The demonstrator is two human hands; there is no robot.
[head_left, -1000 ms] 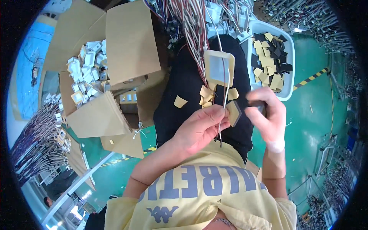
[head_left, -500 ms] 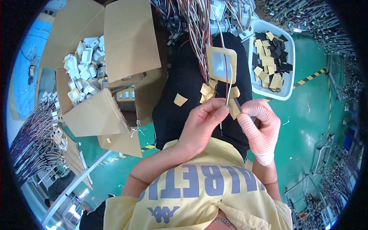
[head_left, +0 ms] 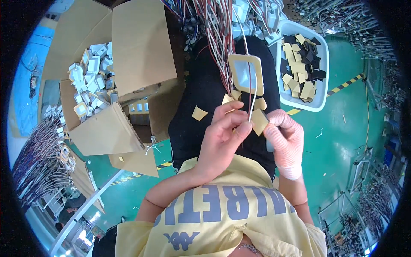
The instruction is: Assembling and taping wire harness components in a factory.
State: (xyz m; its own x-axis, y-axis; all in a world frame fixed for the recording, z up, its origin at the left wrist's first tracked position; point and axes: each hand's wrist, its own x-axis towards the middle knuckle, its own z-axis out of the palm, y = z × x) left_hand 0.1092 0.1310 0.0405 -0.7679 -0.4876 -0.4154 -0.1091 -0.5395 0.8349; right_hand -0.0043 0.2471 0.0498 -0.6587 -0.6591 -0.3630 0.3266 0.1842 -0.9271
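A red and a white wire (head_left: 252, 107) run down from a white rectangular housing with a pale yellow rim (head_left: 259, 73). My left hand (head_left: 222, 143), bare, pinches these wires near their lower end between thumb and fingers. Close beside it, my right hand (head_left: 286, 143) in a striped knit glove grips a small tan-faced square pad (head_left: 259, 122) by its edge. The pad's tan face shows, right next to the wires; I cannot tell if they touch. Something grey is partly hidden under my gloved hand. Loose tan pieces (head_left: 199, 113) lie on my dark-trousered lap.
At left stands an open cardboard box (head_left: 143, 47) with many white housings (head_left: 95, 64). A white bin (head_left: 324, 92) of tan and black pads is at right. Bundled wires (head_left: 214, 34) hang over my lap from the far side. Green floor (head_left: 338, 124) carries a striped tape line.
The pad has turned so that its tan face shows more fully. My left fingers have lifted and spread a little, with the thumb still at the wires. My right hand has shifted slightly left.
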